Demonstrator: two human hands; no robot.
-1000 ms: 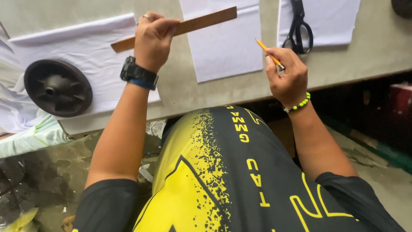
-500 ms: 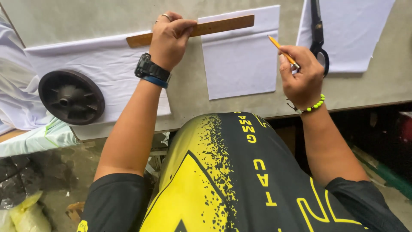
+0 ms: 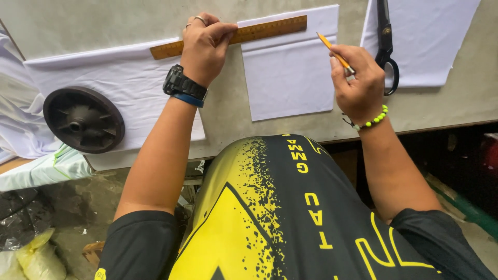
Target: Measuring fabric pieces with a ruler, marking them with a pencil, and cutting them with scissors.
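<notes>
My left hand [image 3: 205, 45] presses a long wooden ruler [image 3: 264, 31] flat across two white fabric pieces: a small rectangular one [image 3: 288, 78] in the middle and a larger one [image 3: 122, 83] to its left. My right hand [image 3: 357, 83] holds a yellow pencil [image 3: 334, 53], tip pointing up toward the ruler's right end, just off the small piece's right edge. A black watch sits on my left wrist, a green bead bracelet on my right.
Black scissors [image 3: 386, 44] lie on another white fabric piece [image 3: 430, 36] at the right. A black round disc [image 3: 83, 119] rests on the large fabric at the left. The grey table [image 3: 228, 119] ends at its front edge near my torso. Loose cloth hangs at far left.
The view has shifted, so the table contents sit lower in frame. My left hand stays on the ruler. My right hand with the pencil has moved slightly closer to the small fabric piece.
</notes>
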